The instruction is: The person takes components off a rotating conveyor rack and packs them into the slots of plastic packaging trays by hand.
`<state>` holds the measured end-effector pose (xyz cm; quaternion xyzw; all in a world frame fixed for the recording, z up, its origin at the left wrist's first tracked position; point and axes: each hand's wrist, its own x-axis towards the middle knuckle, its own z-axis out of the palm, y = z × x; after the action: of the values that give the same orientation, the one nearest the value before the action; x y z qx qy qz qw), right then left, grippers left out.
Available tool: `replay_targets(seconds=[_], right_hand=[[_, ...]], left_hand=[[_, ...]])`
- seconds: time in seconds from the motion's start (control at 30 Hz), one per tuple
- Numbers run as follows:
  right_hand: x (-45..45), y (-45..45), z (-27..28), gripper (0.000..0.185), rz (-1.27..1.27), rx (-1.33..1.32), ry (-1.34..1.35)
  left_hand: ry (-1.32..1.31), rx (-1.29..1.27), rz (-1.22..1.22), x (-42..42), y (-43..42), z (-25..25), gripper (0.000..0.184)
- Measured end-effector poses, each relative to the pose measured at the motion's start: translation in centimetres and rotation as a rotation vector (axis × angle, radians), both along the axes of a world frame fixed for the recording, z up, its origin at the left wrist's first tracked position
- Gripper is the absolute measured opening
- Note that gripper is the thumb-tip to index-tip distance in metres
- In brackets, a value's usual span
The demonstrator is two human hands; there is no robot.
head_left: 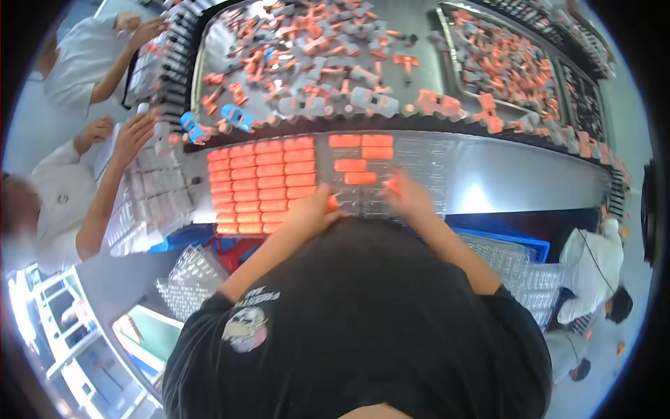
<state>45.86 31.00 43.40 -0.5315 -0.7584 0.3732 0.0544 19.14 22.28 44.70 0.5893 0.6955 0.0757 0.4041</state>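
Observation:
Low over a clear plastic tray is my left hand, its fingers closed on an orange oblong piece. My right hand, slightly blurred, pinches another orange piece above the same tray's middle. Several orange pieces lie in the tray's pockets, toward its left and far side. To the left, touching distance from my left wrist, sits a second tray whose columns are filled with orange pieces. The exact kind of these glossy, rounded pieces cannot be made out.
Beyond a dark ledge, a metal tray holds heaped orange and grey parts; another tray stands right. Blue car-shaped shells line the ledge. Stacked clear trays lie beside me. People in white work left and right.

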Motion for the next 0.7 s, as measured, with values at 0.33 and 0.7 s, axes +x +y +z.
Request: replay_targets(seconds=[0.33, 0.7], right_hand=[[-1.4, 3.5, -4.6, 0.039, 0.132, 0.236, 0.186], [1.3, 2.3, -4.9, 0.033, -0.408, -0.679, 0.869]], left_hand=[[0.170, 0.560, -0.209, 0.5, 10.2, -6.7, 0.046], [0.052, 0.718, -0.413, -0.4, 9.8, -10.7, 0.051]])
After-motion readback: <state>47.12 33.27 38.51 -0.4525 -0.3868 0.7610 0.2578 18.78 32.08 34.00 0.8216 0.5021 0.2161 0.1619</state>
